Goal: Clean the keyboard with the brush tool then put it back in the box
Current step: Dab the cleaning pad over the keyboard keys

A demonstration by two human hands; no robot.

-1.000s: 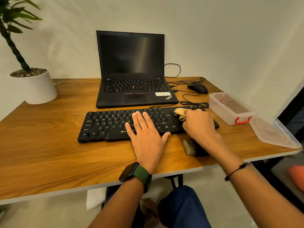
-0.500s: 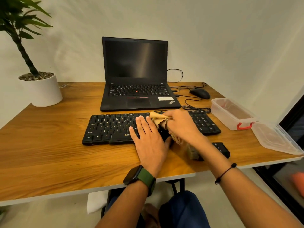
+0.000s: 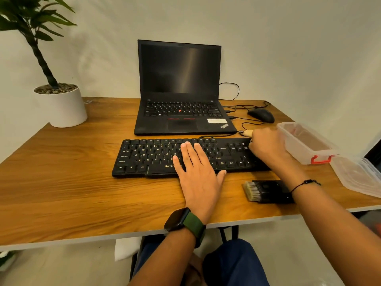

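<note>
Lying on the bench just in front of the keyboard (image 3: 191, 156), bristles leftward, the brush tool (image 3: 268, 191) sits beneath the right hand (image 3: 268, 146), whose grip pinches a tan cloth (image 3: 248, 132); the left hand (image 3: 198, 172) presses flat, fingers spread.

The right hand (image 3: 266, 145) hides the keyboard's (image 3: 165, 157) far right corner and most of a tan cloth (image 3: 248, 132), while the lid (image 3: 358, 176) and plant (image 3: 31, 27) run off-frame.
</note>
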